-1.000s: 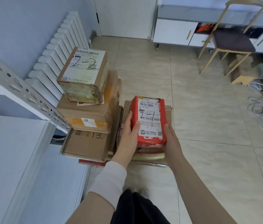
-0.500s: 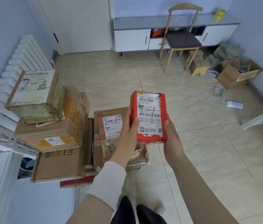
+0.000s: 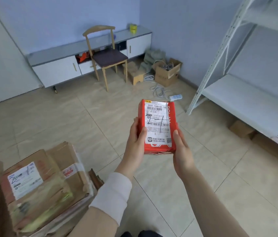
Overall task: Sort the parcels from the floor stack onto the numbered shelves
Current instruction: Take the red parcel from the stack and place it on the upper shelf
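Our two hands hold one red parcel (image 3: 157,127) between them, up off the floor. The left hand (image 3: 135,144) grips its left edge, the thumb lying over the front. The right hand (image 3: 181,151) clasps the right edge, the thumb along the side. We see one white label (image 3: 157,124) on the parcel's front, with "2-1" handwritten across it.

Below and left of the parcel sits the stack of parcels (image 3: 37,190) on the floor. We count one labelled brown box on top and at least one more just beside it; blur stops us counting further.

To the parcel's right stands one white shelf rack (image 3: 247,98), two of its boards in view. One brown box (image 3: 241,130) lies under the lower board.

Beyond the parcel we count one wooden chair (image 3: 107,57), and behind that one low white cabinet (image 3: 56,69) with one yellow roll (image 3: 132,28) on top. Right of the chair are one small stool (image 3: 135,75) and one open cardboard box (image 3: 166,74). One power strip (image 3: 175,97) lies just past the parcel's top edge.
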Demonstrator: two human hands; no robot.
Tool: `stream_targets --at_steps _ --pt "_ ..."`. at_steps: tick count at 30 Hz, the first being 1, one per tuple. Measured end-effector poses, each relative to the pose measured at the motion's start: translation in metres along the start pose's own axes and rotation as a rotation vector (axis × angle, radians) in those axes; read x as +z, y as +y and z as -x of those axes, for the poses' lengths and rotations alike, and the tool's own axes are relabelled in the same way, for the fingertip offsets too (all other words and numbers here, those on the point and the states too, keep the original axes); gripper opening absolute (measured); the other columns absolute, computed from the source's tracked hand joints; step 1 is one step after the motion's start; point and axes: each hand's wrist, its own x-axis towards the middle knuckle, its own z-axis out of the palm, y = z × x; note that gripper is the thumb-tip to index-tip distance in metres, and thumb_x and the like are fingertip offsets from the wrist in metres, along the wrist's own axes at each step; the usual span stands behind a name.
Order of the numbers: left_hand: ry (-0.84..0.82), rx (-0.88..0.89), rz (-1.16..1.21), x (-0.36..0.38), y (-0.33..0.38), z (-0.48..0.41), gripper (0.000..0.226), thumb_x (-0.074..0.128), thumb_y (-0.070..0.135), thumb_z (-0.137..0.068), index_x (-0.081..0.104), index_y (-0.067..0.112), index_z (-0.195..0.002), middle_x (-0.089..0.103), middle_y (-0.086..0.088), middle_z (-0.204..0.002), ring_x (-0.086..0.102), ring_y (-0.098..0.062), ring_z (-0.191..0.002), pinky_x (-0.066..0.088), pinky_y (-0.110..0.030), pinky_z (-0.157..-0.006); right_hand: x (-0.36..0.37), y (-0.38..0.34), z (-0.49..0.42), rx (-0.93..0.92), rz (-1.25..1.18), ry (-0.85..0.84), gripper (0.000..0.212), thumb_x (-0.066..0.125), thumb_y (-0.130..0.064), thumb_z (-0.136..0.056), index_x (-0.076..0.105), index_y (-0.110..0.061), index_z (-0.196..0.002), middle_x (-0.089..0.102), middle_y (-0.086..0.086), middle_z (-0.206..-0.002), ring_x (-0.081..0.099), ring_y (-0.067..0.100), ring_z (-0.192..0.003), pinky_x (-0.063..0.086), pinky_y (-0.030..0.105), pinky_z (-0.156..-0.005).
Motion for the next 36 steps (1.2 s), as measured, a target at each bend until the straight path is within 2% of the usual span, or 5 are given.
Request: stream_targets --at_steps 6,10,15,28,36 --pt "-0.254 0.033 -0.018 0.117 -0.008 -0.013 0.049 0.041 0.025 -0.100 0.027 0.019 -0.146 0.047 0.008 -0.137 0.052 0.001 -0.113 0.045 -0.002 -0.080 -0.107 -0.033 0.008 -0.056 -0.062 0.254 0.047 0.042 -0.037 -0.097 0.035 -0.033 -0.143 0.050 -0.010 -0.139 0.051 0.009 -0.124 0.038 0.029 -0.103" --pt "-0.427 0.035 -0.009 0.185 -0.002 -0.017 0.045 0.040 0.023 -0.100 0.029 0.019 -0.143 0.051 0.023 -0.114 0.053 0.013 -0.097 0.045 -0.001 -0.071 -0.162 -0.052 0.012 -0.102 -0.088 0.418 0.046 0.041 -0.035 -0.098 0.034 -0.033 -0.144 0.052 -0.011 -0.137 0.052 0.008 -0.122 0.037 0.030 -0.105" --pt "-0.620 0.050 0.010 0.250 0.010 -0.029 0.037 0.039 0.021 -0.100 0.033 0.023 -0.137 0.051 0.022 -0.112 0.053 0.015 -0.095 0.045 -0.001 -0.072 -0.209 -0.076 0.011 -0.176 -0.110 0.591 0.045 0.041 -0.035 -0.099 0.034 -0.034 -0.143 0.052 -0.011 -0.137 0.052 0.008 -0.122 0.038 0.030 -0.104" --pt "-0.917 0.113 0.032 0.334 0.046 -0.089 0.035 0.038 0.020 -0.100 0.033 0.028 -0.134 0.051 0.027 -0.112 0.055 0.017 -0.094 0.046 -0.003 -0.074 -0.246 -0.130 -0.028 -0.343 -0.132 0.809 0.040 0.037 -0.030 -0.101 0.038 -0.034 -0.141 0.054 -0.009 -0.136 0.052 0.010 -0.124 0.037 0.036 -0.109" --pt "-0.970 0.126 0.008 0.370 0.053 -0.111 0.042 0.037 0.021 -0.101 0.030 0.024 -0.142 0.049 0.027 -0.114 0.052 0.018 -0.096 0.044 0.000 -0.073 -0.272 -0.148 -0.050 -0.358 -0.145 0.852 0.042 0.038 -0.029 -0.101 0.036 -0.028 -0.143 0.053 -0.006 -0.137 0.053 0.010 -0.122 0.043 0.024 -0.094"
